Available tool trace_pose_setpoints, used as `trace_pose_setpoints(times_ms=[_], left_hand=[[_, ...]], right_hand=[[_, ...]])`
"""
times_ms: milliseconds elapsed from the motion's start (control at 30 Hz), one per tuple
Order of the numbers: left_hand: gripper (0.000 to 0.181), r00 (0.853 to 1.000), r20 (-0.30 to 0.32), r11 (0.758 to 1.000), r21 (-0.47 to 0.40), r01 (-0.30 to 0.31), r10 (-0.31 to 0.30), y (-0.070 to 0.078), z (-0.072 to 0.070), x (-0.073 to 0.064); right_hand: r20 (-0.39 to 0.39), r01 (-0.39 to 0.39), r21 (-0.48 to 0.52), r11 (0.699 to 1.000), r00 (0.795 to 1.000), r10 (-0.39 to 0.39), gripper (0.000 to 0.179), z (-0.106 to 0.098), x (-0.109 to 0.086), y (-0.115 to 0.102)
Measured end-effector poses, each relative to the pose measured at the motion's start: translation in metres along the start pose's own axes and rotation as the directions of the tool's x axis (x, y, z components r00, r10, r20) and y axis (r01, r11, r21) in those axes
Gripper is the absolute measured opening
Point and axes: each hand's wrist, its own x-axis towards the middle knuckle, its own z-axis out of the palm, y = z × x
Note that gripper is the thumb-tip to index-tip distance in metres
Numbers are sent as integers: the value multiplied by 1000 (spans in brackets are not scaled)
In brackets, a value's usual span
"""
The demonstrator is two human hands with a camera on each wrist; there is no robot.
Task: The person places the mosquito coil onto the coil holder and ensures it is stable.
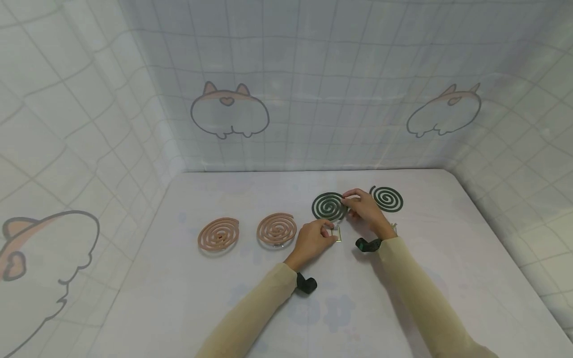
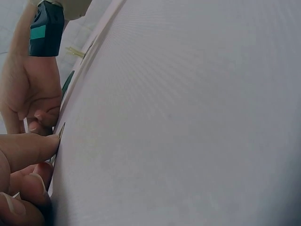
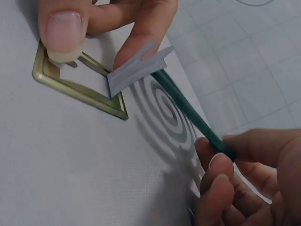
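Observation:
My right hand [image 1: 364, 209] pinches the outer edge of a green mosquito coil [image 1: 329, 207]. In the right wrist view the coil [image 3: 188, 106] appears edge-on and tilted, its far side right at an upright silvery prong [image 3: 134, 74]. That prong rises from a square, gold-coloured metal coil stand [image 3: 80, 96] lying flat on the table. My left hand [image 1: 313, 237] holds the stand, thumb on one corner and other fingers at the far side. The left wrist view catches the left thumb [image 2: 33, 148] at the stand's thin edge, close to the tabletop.
Two brown coils [image 1: 219, 235] sit slightly raised to the left, the nearer brown coil [image 1: 276, 229] showing bright metal beneath. Another green coil [image 1: 386, 200] lies at the back right. A second gold stand [image 1: 394, 227] is partly hidden behind the right wrist. Patterned cloth walls surround the white-covered table [image 1: 179, 308].

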Motion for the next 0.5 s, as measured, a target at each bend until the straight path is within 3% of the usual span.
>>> trace_pose_setpoints(times_ms=[300, 500], left_hand=[[24, 1000, 1, 1000, -12, -17, 17, 1, -1, -1], [24, 1000, -2, 1000, -9, -16, 16, 0, 0, 0]], right_hand=[[124, -30, 106, 994, 992, 17, 35, -2, 1, 2], [128, -37, 173, 984, 992, 15, 36, -2, 1, -2]])
